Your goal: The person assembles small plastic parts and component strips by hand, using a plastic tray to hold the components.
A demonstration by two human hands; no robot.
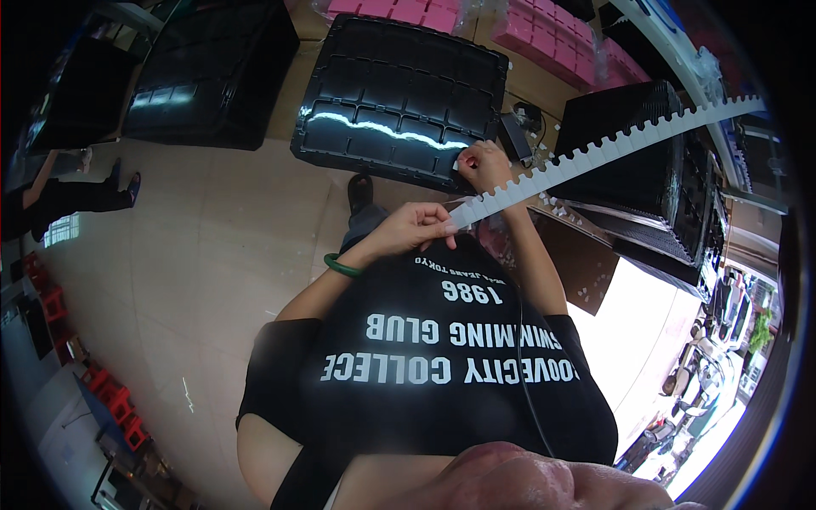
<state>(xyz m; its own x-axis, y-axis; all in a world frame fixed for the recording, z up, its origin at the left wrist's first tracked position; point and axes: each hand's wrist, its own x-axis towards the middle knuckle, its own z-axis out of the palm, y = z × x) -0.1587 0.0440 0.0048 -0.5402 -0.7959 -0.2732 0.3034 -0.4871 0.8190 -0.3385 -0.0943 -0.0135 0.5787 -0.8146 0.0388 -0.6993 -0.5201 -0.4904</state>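
Observation:
A long, pale strip with square notches along one edge (578, 167) runs from my left hand up to the far right, passing over my right forearm. My left hand (415, 228) pinches the near end of this strip between thumb and fingers; a green bangle (342, 264) circles that wrist. At the near right corner of a stack of black plastic trays (399, 93), my right hand (484, 166) has its fingers curled together against the tray edge. A tiny white bit shows by those fingertips, but what they hold is too small to make out.
More black tray stacks stand to the right (616, 161) and far left (208, 76). Pink trays (544, 38) lie at the back. A small black box (515, 138) and scattered white scraps (557, 206) are beside my right hand. Another person's legs (85, 197) show at left, near red stools (110, 399).

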